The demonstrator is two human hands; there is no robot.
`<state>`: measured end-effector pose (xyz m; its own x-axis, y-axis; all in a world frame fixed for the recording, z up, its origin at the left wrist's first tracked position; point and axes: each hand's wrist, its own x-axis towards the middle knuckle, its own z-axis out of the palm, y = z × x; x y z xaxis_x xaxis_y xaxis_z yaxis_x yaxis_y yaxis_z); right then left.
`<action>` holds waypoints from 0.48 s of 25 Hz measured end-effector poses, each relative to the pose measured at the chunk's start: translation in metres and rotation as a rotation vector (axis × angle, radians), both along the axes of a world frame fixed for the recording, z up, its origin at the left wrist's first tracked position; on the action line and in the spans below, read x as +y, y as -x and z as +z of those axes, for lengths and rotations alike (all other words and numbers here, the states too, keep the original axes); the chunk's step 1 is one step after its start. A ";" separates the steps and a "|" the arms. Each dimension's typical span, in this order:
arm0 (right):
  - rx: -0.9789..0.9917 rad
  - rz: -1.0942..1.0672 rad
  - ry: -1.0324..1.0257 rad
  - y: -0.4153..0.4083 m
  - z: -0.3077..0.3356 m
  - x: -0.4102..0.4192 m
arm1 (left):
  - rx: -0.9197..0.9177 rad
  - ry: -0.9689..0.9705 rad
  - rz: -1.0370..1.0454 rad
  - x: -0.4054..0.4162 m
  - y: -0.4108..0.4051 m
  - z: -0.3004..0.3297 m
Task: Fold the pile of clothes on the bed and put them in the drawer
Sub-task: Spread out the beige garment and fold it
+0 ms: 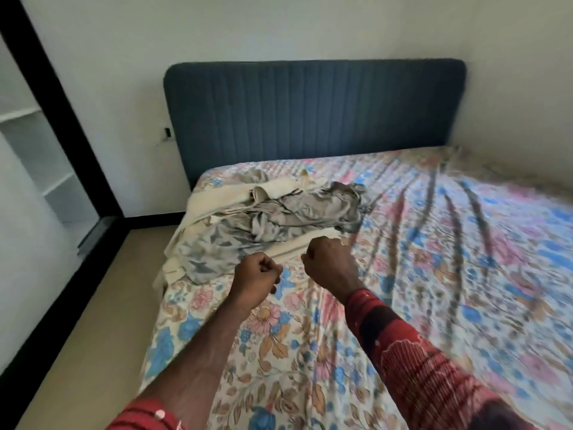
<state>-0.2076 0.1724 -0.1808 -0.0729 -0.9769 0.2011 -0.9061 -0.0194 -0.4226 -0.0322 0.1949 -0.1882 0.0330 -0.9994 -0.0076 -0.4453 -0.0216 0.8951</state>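
Note:
A loose pile of clothes (266,218) lies on the left side of the bed (434,259), near the headboard: grey leaf-print and floral garments tangled with cream ones. Both my hands are held over the floral sheet just in front of the pile. My left hand (257,274) is curled into a fist and holds nothing. My right hand (328,262) is also a fist, at the near edge of a cream garment (297,246); whether it touches the cloth is unclear. No drawer is in view.
A blue padded headboard (313,116) stands against the white wall. A black-framed wardrobe opening with white shelves (40,156) is at the left. Beige floor (93,321) runs along the bed's left side. The bed's right half carries only the wrinkled floral sheet.

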 end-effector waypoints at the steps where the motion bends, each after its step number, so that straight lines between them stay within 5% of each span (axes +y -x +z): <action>1: 0.014 0.020 -0.009 -0.012 -0.002 -0.021 | -0.005 -0.008 0.026 -0.014 -0.011 -0.003; 12: -0.015 0.104 -0.141 -0.095 -0.063 -0.199 | 0.098 -0.129 0.164 -0.106 -0.067 -0.037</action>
